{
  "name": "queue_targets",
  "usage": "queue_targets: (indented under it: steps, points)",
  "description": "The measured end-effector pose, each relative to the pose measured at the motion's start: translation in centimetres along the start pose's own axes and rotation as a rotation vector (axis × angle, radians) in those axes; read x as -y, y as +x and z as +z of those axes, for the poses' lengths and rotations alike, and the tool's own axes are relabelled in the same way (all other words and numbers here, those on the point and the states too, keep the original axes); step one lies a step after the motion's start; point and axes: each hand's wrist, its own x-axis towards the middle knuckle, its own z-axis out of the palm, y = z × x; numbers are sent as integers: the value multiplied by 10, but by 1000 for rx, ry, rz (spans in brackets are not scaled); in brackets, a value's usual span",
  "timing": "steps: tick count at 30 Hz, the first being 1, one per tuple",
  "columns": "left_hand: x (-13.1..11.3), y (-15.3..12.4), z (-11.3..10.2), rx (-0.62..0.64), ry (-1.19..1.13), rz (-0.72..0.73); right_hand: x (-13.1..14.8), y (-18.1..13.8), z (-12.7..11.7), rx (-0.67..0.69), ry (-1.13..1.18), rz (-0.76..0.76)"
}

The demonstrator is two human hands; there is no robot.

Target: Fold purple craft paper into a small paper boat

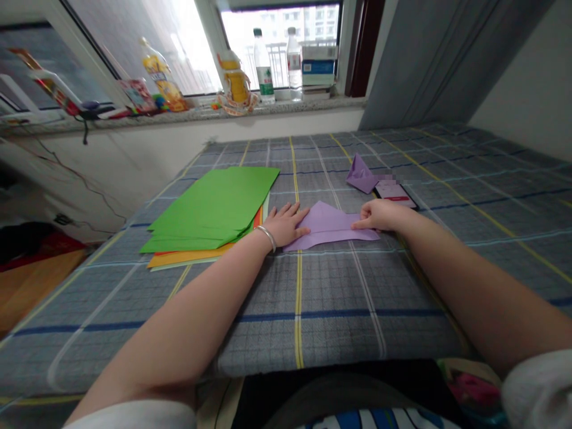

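Observation:
A sheet of purple paper (328,223), partly folded, lies on the plaid cloth, with a peak at its far side and a crease running along its near edge. My left hand (286,225), a silver bangle at its wrist, rests flat with fingers spread on the paper's left end. At the right end, the fingers of my right hand (376,215) are closed in a pinch on the paper's edge. Just beyond my right hand are a folded purple paper shape (360,174) and a phone (395,194) with a lit screen.
Left of my left hand lies a stack of green paper (218,205), with orange and pale sheets (187,258) showing underneath. The plaid cloth (330,333) covers the surface. Along the windowsill (308,106) stand plastic bottles (263,68), a yellow cup (235,83) and boxes (318,67).

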Motion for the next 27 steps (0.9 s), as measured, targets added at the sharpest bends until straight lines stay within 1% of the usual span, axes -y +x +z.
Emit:
queue_targets:
  steps: [4, 8, 12, 14, 17, 21, 22, 23, 24, 26, 27]
  points:
    - [11, -5, -5, 25, 53, 34, -14, -3, -2, 129, 116, 61]
    - [20, -7, -10, 36, 67, 49, -22, -4, -3, 181, 244, 96]
    - [32, -11, -14, 50, 41, 51, -25, -5, -5, 229, 289, 105]
    - [38, -14, -17, 72, 22, 60, -28, -4, -5, 249, 279, 84]
    - [45, -18, -20, 88, -11, 106, -32, -3, -5, 258, 266, 11]
    - [48, -21, -23, 92, -29, 142, -41, -4, -7, 260, 348, -81]
    - [47, -22, -24, 82, -28, 141, -42, -4, -8, 242, 377, -102]
    - [45, -23, -26, 60, -25, 139, -42, -4, -8, 195, 393, -115]
    - [42, -24, -27, 23, -16, 136, -42, -5, -9, 119, 390, -118]
    - [33, -27, -30, -103, 20, 147, -37, -5, -8, -105, 336, -99]
    - [28, -28, -31, -197, 57, 151, -33, -5, -7, -229, 295, -89]
